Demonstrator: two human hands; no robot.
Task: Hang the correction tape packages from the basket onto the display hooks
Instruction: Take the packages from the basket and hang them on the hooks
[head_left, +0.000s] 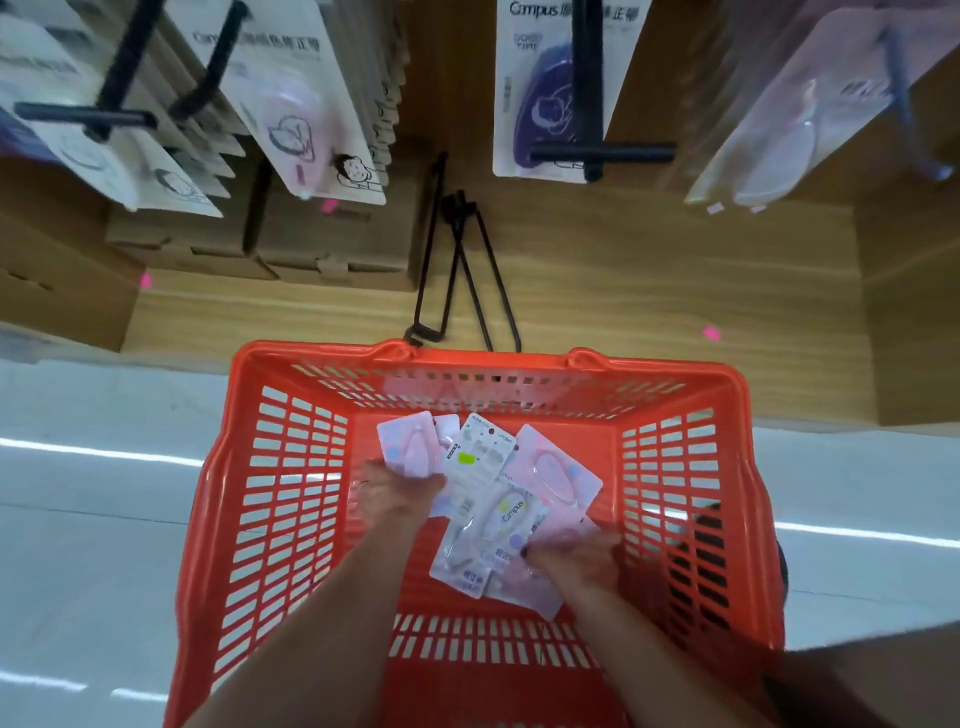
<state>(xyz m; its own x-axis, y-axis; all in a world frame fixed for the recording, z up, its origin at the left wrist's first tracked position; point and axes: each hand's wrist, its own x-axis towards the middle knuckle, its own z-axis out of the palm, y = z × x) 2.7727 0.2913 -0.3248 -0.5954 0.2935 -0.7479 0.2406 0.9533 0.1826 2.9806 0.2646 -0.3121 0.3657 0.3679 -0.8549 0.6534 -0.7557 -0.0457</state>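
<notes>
here, both hands are reaching into the orange basket (291, 519): left hand (395, 491) and right hand (574, 558) are gripping correction tape packages (488, 519).

A pale glossy floor (104, 545) is seen beneath an orange basket (291, 519) at six o'clock. On the wooden shelf base (649, 291), cardboard boxes (332, 234) are set at eleven o'clock, and what appear to be loose black hooks (457, 270) are laid at twelve.
</notes>
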